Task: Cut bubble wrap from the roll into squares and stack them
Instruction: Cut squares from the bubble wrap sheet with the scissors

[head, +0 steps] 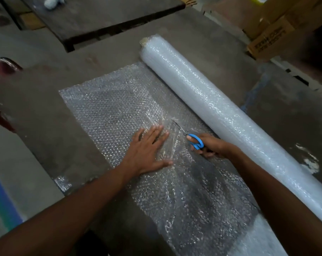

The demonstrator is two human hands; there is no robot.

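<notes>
A long roll of bubble wrap [221,111] lies diagonally across a dark table [46,111]. A sheet of bubble wrap [108,108] is unrolled from it toward the left. My left hand [147,152] presses flat on the sheet with fingers spread. My right hand [210,145] grips blue-handled scissors [194,139], whose blades point away from me into the sheet close beside the roll. The cut line runs along the roll, between my two hands.
Cardboard boxes [267,37] are stacked at the back right. A second dark table [101,17] stands behind. A small scrap of bubble wrap [62,183] lies at the table's near left edge. A dark red object [3,67] sits at the far left.
</notes>
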